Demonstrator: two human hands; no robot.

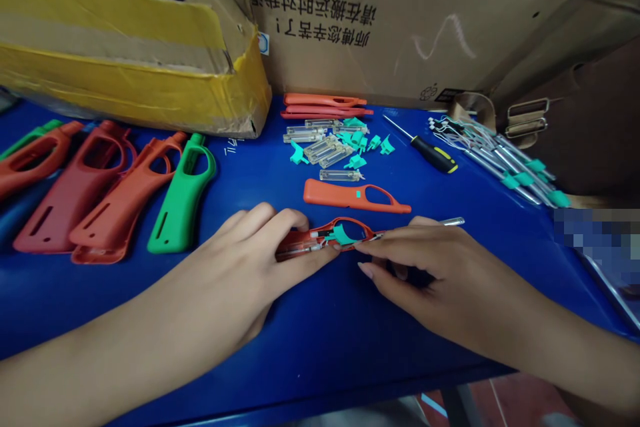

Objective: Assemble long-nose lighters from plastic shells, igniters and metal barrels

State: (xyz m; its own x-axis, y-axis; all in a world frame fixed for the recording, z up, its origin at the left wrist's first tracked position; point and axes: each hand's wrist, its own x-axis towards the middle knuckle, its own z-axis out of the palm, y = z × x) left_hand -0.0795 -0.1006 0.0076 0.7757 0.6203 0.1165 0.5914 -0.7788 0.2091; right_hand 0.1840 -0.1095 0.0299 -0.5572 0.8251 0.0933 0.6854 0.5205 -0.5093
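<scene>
An orange lighter shell half (325,238) lies open on the blue table (310,333), with a teal trigger piece (341,235) and a clear tube seated inside it and a metal nozzle tube (447,221) sticking out to the right. My left hand (255,260) presses down on the shell's left end, fingers curled over it. My right hand (425,267) pinches the shell's right part near the trigger. A second orange shell half (355,196) lies just beyond them.
Orange and green lighter bodies (115,193) lie in a row at the left. Clear tubes and teal pieces (335,143) are scattered behind, with more orange halves (325,105), a black-handled screwdriver (430,150) and metal tubes (500,157). Cardboard boxes (130,60) stand at the back.
</scene>
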